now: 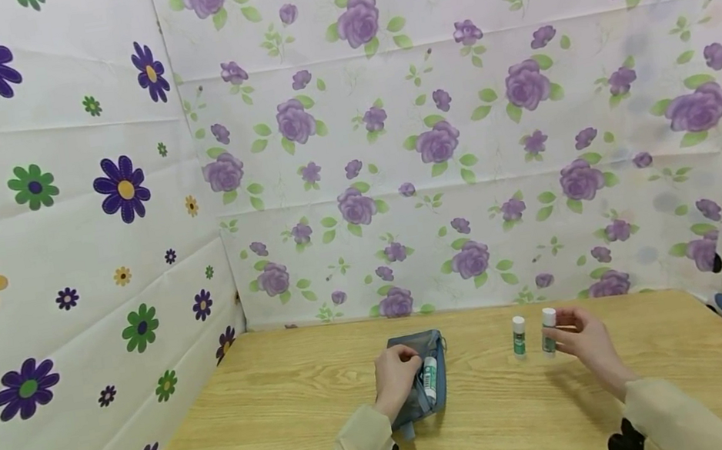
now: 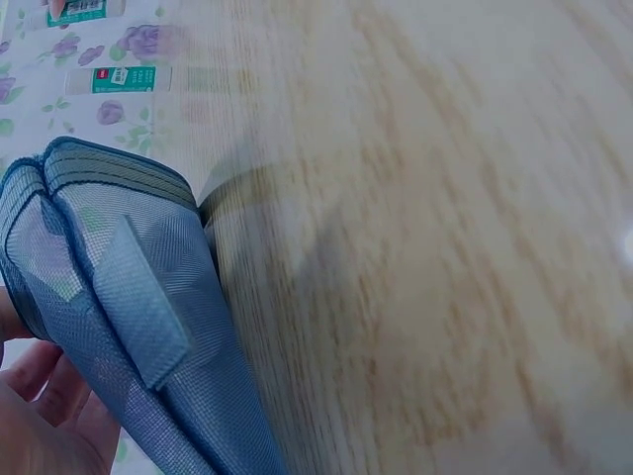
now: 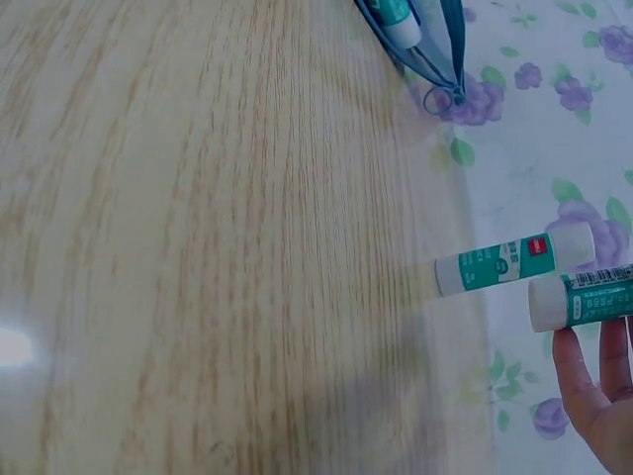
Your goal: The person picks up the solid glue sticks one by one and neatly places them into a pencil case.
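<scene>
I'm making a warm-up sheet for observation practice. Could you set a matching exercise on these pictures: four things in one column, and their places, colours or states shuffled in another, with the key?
Column one
1. Left hand
2. Right hand
3. Pouch
4. Glue stick between pouch and right hand

Column two
A. Stands upright on the table
B. Blue, with a white-capped stick inside
C. Holds a second glue stick
D. At the pouch's left side

Pairs: 1-D, 2-C, 3-B, 4-A
</scene>
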`<state>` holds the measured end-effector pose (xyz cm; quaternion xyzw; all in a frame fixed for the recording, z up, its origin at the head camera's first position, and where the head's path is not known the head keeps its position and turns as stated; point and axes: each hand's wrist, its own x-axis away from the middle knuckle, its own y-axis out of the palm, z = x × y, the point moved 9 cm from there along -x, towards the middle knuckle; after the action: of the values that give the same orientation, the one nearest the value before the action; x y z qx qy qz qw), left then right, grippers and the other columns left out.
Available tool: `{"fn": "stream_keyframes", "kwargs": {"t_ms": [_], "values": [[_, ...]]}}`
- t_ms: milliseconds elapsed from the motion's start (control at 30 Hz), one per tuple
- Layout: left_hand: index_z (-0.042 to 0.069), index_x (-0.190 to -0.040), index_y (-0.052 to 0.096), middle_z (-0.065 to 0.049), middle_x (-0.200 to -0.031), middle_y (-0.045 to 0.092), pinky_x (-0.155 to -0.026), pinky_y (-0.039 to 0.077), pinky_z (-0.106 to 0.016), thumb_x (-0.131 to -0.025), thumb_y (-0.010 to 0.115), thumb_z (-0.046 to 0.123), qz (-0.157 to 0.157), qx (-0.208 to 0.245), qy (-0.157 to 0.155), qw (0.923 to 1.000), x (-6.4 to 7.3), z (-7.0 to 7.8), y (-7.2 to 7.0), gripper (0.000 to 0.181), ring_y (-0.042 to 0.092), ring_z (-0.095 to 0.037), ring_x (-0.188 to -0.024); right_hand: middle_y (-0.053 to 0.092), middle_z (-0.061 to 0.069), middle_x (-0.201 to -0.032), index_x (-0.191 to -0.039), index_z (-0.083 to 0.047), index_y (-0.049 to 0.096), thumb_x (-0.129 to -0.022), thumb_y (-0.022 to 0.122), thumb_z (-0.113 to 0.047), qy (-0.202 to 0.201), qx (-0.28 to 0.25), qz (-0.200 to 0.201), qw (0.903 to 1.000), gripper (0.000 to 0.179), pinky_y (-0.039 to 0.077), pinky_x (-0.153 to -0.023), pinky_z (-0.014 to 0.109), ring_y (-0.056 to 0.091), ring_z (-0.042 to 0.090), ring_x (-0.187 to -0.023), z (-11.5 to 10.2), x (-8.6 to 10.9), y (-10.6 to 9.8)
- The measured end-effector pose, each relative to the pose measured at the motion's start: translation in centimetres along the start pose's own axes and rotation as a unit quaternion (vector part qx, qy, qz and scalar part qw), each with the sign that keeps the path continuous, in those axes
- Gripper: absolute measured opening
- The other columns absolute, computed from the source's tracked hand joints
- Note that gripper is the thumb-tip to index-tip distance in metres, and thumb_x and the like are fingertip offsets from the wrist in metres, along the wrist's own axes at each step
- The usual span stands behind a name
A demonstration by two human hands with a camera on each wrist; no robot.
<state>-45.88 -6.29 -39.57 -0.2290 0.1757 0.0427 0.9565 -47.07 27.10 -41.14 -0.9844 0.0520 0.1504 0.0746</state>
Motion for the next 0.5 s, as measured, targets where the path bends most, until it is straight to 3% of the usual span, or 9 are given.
{"fn": "stream_keyframes", "kwargs": {"t_ms": [133, 200, 333, 433, 500], "values": [[-0.001, -0.084, 0.066, 0.000, -0.072, 0.055, -0.053, 0.042, -0.030, -0.082, 0.061, 0.003, 0.000, 0.003, 0.000, 1.0000, 0.0, 0.0, 0.0, 0.007, 0.049, -0.013, -0.059, 0.048, 0.023, -0.112, -0.119, 0.010, 0.040, -0.085, 0.065, -0.016, 0.006, 0.023, 0.002, 0.9997, 0.050, 0.046, -0.077, 0.040, 0.054, 0.011, -0.088, -2.5, 1.0, 0.8], [0.000, -0.084, 0.066, 0.000, -0.072, 0.055, -0.053, 0.042, -0.030, -0.083, 0.061, 0.003, 0.000, 0.002, -0.001, 1.0000, 0.0, 0.0, 0.0, 0.007, 0.049, -0.013, -0.059, 0.050, 0.021, -0.110, -0.118, 0.009, 0.041, -0.084, 0.066, -0.017, 0.000, 0.018, 0.000, 0.9998, 0.050, 0.047, -0.076, 0.040, 0.054, 0.011, -0.087, -2.5, 0.8, 0.9], [0.000, -0.084, 0.066, 0.000, -0.073, 0.055, -0.053, 0.042, -0.030, -0.083, 0.061, 0.003, 0.000, 0.002, -0.001, 1.0000, 0.1, -0.1, 0.0, 0.006, 0.049, -0.013, -0.060, 0.055, 0.014, -0.104, -0.112, 0.002, 0.050, -0.081, 0.069, -0.015, -0.032, -0.035, -0.016, 0.9987, 0.040, 0.049, -0.069, 0.037, 0.056, 0.016, -0.086, -0.5, -0.5, 0.6], [0.000, -0.084, 0.066, 0.000, -0.073, 0.055, -0.053, 0.042, -0.030, -0.083, 0.061, 0.004, 0.000, 0.001, -0.002, 1.0000, 0.0, 0.0, 0.0, 0.007, 0.050, -0.013, -0.060, 0.056, 0.011, -0.100, -0.109, -0.001, 0.052, -0.080, 0.070, -0.016, -0.045, -0.059, -0.025, 0.9969, 0.038, 0.050, -0.065, 0.034, 0.056, 0.018, -0.085, -0.2, -0.7, 0.6], [0.000, -0.084, 0.066, 0.001, -0.072, 0.055, -0.053, 0.042, -0.030, -0.083, 0.061, 0.004, 0.001, 0.001, -0.003, 1.0000, 0.0, 0.0, 0.0, 0.007, 0.050, -0.013, -0.060, 0.055, 0.013, -0.102, -0.110, 0.001, 0.050, -0.079, 0.071, -0.018, -0.037, -0.042, -0.020, 0.9982, 0.042, 0.050, -0.067, 0.035, 0.056, 0.017, -0.086, -1.1, -0.2, 1.1]]}}
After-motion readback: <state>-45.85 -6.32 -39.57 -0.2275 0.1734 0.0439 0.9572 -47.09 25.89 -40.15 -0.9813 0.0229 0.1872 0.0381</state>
